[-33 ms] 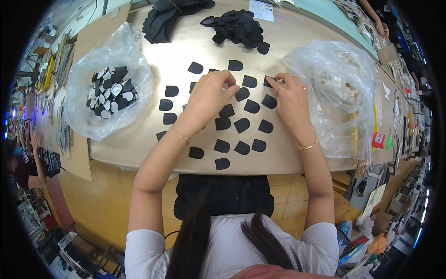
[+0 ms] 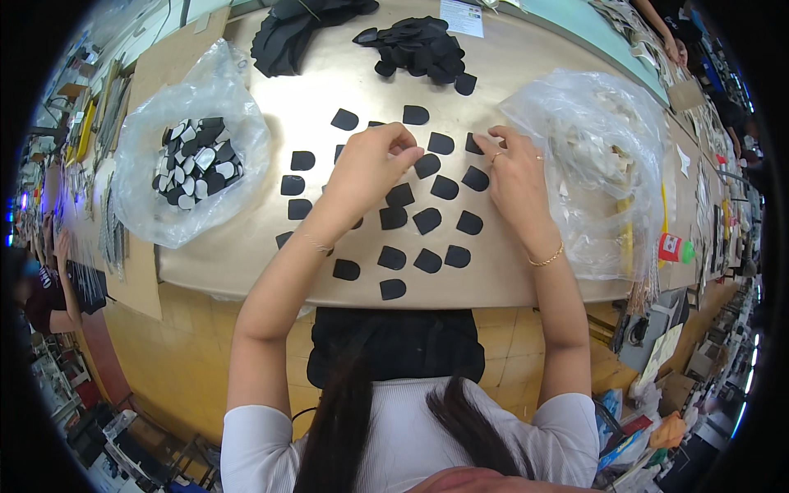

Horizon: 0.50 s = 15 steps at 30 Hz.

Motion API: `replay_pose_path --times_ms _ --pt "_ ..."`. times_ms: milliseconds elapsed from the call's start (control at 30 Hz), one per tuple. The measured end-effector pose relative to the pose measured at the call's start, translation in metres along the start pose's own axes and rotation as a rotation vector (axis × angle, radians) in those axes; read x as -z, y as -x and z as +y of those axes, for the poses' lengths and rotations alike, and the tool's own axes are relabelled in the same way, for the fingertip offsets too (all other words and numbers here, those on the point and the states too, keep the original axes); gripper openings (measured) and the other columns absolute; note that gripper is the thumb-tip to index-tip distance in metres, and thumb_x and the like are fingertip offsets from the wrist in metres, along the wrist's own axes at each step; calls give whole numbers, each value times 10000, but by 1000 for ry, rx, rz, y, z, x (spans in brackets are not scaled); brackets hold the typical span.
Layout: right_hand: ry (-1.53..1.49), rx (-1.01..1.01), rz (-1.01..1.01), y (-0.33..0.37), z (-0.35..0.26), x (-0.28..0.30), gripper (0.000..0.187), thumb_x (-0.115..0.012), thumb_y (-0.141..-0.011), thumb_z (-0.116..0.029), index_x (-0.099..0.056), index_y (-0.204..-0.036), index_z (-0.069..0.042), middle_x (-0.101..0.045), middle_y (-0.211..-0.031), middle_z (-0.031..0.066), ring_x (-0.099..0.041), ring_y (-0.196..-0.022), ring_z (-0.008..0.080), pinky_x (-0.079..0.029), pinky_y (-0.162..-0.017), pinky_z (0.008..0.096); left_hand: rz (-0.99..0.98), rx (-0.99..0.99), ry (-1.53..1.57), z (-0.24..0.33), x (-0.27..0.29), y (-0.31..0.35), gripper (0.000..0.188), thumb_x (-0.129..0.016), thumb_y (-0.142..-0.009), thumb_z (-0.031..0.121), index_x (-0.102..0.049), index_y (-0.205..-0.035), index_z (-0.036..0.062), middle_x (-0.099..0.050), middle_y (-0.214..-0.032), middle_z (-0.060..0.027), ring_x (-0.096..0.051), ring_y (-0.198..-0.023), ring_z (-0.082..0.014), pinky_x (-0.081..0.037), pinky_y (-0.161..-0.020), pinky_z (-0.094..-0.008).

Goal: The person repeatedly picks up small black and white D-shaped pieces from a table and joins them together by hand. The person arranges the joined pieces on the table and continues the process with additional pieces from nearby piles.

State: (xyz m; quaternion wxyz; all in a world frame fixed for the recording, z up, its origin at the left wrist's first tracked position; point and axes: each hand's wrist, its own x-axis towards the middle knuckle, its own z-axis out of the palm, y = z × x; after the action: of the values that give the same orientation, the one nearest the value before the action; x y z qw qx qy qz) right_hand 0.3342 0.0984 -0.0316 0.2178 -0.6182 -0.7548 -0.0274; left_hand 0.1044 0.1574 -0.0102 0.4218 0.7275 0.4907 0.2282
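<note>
Many black, dome-shaped flat pieces lie spread on the tan table (image 2: pixel 222 255), such as a lower piece (image 2: pixel 393 289). My left hand (image 2: pixel 374 160) is over the middle of the spread, its thumb and forefinger curled together close to one black piece (image 2: pixel 426 166); whatever may be between them is hidden. Several pieces lie partly covered by this hand and forearm. At the right side of the spread, my right hand (image 2: pixel 518 164) has its fingers bent and apart. Its fingertips are at the right edge of another black piece (image 2: pixel 474 143), which lies on the table.
A clear plastic bag (image 2: pixel 246 156) with black and white pieces stands at the left. Another clear bag (image 2: pixel 567 107) with pale contents lies at the right. Toward the back are heaped black pieces (image 2: pixel 419 49), larger black sheets (image 2: pixel 288 37) and a paper sheet (image 2: pixel 462 16).
My right forefinger has lifted slightly away from the black piece beside it. The left hand and the laid-out pieces look nearly the same.
</note>
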Motion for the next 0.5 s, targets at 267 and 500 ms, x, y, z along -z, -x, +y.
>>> replay_pose_path --times_ms 267,500 --pt "-681 -194 -35 17 -59 46 283 -659 -908 10 -740 -1172 -50 -653 -1058 105 -643 -923 256 -530 -795 354 -196 396 1166 13 16 49 427 -399 -1113 298 -525 -1354 -31 -633 -1136 -140 -626 -778 -193 -524 -645 -289" --pt "-742 -102 -44 28 -99 37 286 -776 -853 -70 -758 -1139 -77 -597 -996 86 -608 -880 236 -529 -744 335 -145 344 1401 15 1 90 499 -425 -1084 269 -359 -1509 15 -556 -1286 -151 -601 -1101 -195 -523 -936 -359"
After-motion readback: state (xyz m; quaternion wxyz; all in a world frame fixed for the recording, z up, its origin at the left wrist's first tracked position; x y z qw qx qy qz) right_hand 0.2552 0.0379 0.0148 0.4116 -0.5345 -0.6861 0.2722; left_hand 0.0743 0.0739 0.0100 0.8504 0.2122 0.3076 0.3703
